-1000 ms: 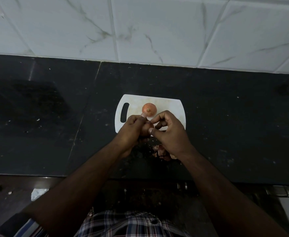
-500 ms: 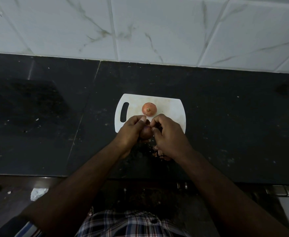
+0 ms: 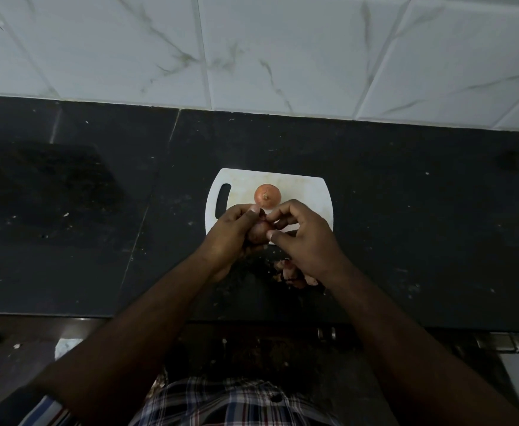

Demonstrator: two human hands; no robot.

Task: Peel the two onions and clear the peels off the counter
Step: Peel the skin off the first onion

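An orange-skinned onion [image 3: 267, 195] sits on the white cutting board [image 3: 307, 189], just beyond my hands. My left hand [image 3: 232, 232] grips a second, darker onion [image 3: 258, 233] over the board's near edge; most of it is hidden by my fingers. My right hand [image 3: 301, 233] pinches at a bit of skin on top of that onion with thumb and fingertips. A small pile of loose peels [image 3: 295, 273] lies on the black counter below my right hand, partly hidden by my wrist.
The black stone counter [image 3: 421, 229] stretches left and right of the board, speckled with small crumbs. A white marbled tile wall [image 3: 282, 56] backs it. The counter's front edge runs just below my forearms, with metal handles [image 3: 498, 345] at lower right.
My right hand's fingers have shifted from the side of the held onion to its top, where a dark flap of skin now sticks up. The onion on the board has not moved.
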